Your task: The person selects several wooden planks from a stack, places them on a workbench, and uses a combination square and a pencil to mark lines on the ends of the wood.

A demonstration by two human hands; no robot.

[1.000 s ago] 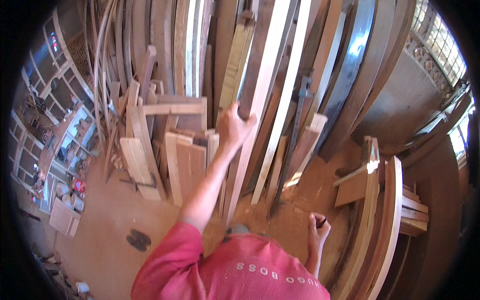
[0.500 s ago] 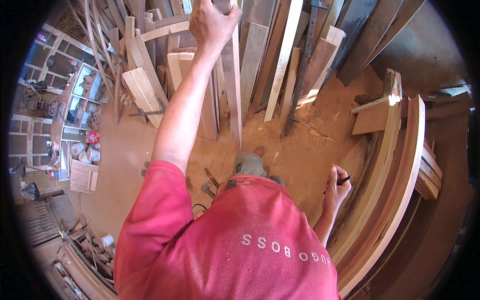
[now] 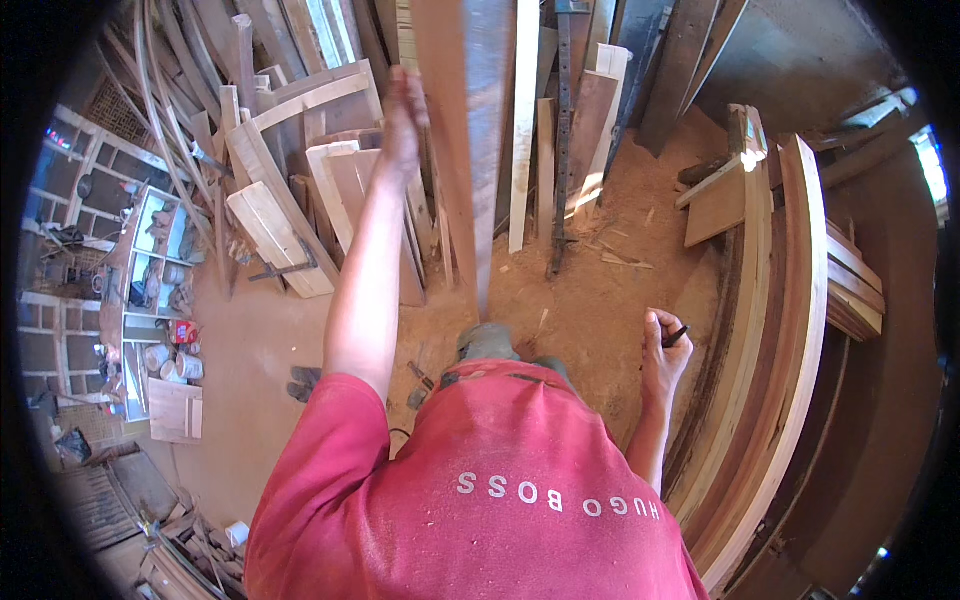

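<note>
The left hand is closed around the left edge of a long reddish plank, gripping it high up at arm's reach. The plank stands nearly upright, its lower end resting on the sawdust-covered floor just in front of the person's feet, its top running out of view at the far edge. It appears drawn clear of the stack of boards that leans against the far wall, though whether it touches any of them behind cannot be told.

The right hand hangs low at the person's side, fingers curled shut on a small dark pencil-like tool, and is well apart from the plank.

Judging from how things lie, one board has been picked out of the leaning stock and stood up on its end; it has not been laid down or carried off, and only one hand is on it.

Further out, shorter pale offcuts lean to the left of the plank. On the right, curved laminated timbers sweep from far to near. At the far left stands a cluttered shelf unit with tins and small items.
</note>
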